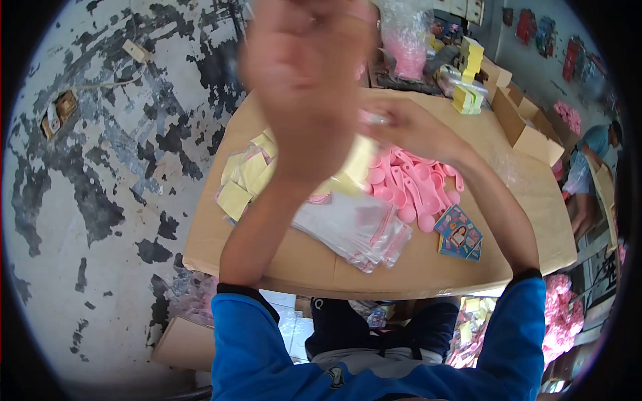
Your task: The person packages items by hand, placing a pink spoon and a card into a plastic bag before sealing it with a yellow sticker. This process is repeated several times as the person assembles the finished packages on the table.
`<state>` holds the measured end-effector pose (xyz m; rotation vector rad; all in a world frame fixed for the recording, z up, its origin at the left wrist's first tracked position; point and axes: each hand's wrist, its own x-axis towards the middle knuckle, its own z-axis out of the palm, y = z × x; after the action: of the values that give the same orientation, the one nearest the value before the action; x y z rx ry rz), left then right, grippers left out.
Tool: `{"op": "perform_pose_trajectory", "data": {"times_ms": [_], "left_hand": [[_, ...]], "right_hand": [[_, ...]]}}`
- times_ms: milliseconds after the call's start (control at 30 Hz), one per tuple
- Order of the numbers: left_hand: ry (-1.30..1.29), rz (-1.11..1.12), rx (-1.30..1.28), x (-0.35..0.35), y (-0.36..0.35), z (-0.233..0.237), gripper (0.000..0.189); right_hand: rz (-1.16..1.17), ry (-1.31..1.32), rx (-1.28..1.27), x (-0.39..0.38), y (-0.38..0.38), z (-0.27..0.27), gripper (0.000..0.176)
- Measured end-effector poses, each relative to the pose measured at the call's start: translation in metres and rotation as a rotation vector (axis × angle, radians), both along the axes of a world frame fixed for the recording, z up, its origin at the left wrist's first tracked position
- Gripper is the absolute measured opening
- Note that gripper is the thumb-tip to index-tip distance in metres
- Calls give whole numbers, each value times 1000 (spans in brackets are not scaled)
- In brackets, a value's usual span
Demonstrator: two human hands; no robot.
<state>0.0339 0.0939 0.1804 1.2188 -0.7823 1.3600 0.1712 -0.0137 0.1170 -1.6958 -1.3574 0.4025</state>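
Note:
My left hand (pixel 311 60) is raised close to the camera, and motion smears its fingers. Beyond it, my right hand (pixel 411 127) is over the table with fingers pinched around something blurred, possibly clear plastic. A pale yellow sheet or card (pixel 358 164) shows partly behind my left wrist. Below my right hand lies a heap of pink plastic spoons (pixel 418 184). Flat clear plastic bags (pixel 354 227) are fanned out nearer my body. Small blue printed cards (pixel 459 232) lie right of them. Packets with yellow cards (pixel 244 177) are piled on the left, partly covered by my left arm.
The brown-covered table (pixel 301 271) has a curved front edge near my lap. Yellow card stacks (pixel 470 70) and a large clear bag with pink contents (pixel 408 47) stand at the back. Open cardboard boxes (pixel 525 123) sit at right, where another person (pixel 592 167) is.

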Motion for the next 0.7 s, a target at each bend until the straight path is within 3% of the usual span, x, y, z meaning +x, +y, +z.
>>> {"op": "perform_pose_trajectory", "data": {"times_ms": [33, 133, 233, 333, 433, 567, 600, 667, 700], "left_hand": [[-35, -76, 22, -2, 9, 5, 20], [11, -143, 137, -7, 21, 12, 19], [220, 12, 179, -12, 15, 13, 19], [369, -14, 270, -11, 20, 13, 20], [501, 39, 413, -14, 20, 11, 21], [679, 238, 671, -23, 17, 5, 19], [640, 282, 758, -20, 26, -10, 20], [878, 273, 696, -35, 19, -50, 19], [923, 301, 745, -38, 22, -79, 20]], "right_hand": [[-14, 98, 109, -2, 15, -8, 35], [-72, -286, 68, 0, 35, -29, 35], [17, -466, -300, -24, 9, -36, 41], [-6, -706, -492, -32, -15, -67, 42], [-26, -482, -267, -26, -23, -86, 38], [-76, -262, -233, -19, -24, -86, 31], [-97, -189, -280, -20, -24, -80, 30], [-114, -48, -417, -28, -27, -67, 22], [-85, -156, -357, -26, -28, -71, 22]]}}
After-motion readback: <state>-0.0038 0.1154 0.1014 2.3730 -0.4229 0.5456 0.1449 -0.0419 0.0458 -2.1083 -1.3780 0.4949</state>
